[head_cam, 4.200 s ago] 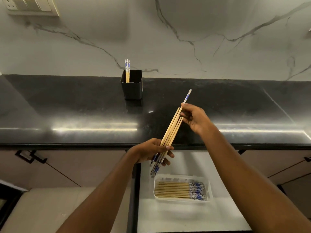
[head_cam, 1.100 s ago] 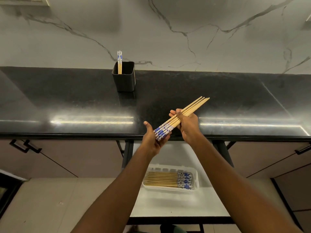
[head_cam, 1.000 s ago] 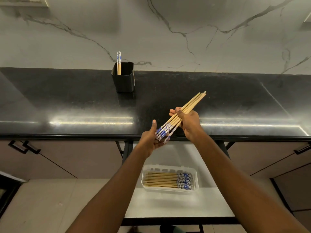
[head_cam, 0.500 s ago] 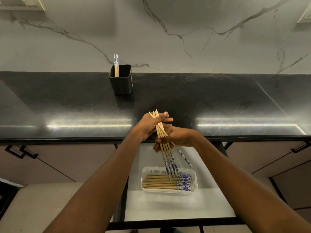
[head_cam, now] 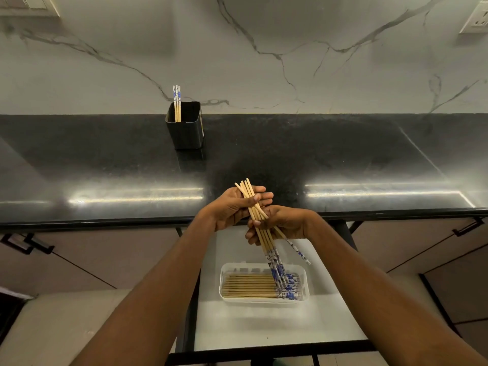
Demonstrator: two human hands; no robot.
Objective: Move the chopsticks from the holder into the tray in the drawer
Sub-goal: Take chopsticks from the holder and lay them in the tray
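Note:
A bundle of wooden chopsticks point(head_cam: 264, 240) with blue-patterned ends is held steeply, its blue ends pointing down over the white tray point(head_cam: 306, 294). My left hand point(head_cam: 232, 207) grips the bundle's plain upper tips; my right hand point(head_cam: 282, 223) grips its middle. One chopstick splays out to the right. The tray lies in the open drawer point(head_cam: 264, 326) and holds several chopsticks laid flat, blue ends to the right. The black holder point(head_cam: 186, 130) stands at the back of the counter with three chopsticks point(head_cam: 177, 101) upright in its left corner.
The black stone counter point(head_cam: 317, 154) runs across the view, with its front edge just above the drawer. A marble wall rises behind it, with a socket point(head_cam: 475, 17) at the top right. Closed cabinet fronts with black handles point(head_cam: 26, 244) flank the drawer.
The bundle has swung from pointing up-right over the counter to hanging blue ends down over the tray. My left hand moved to the plain tips and my right hand dropped below it.

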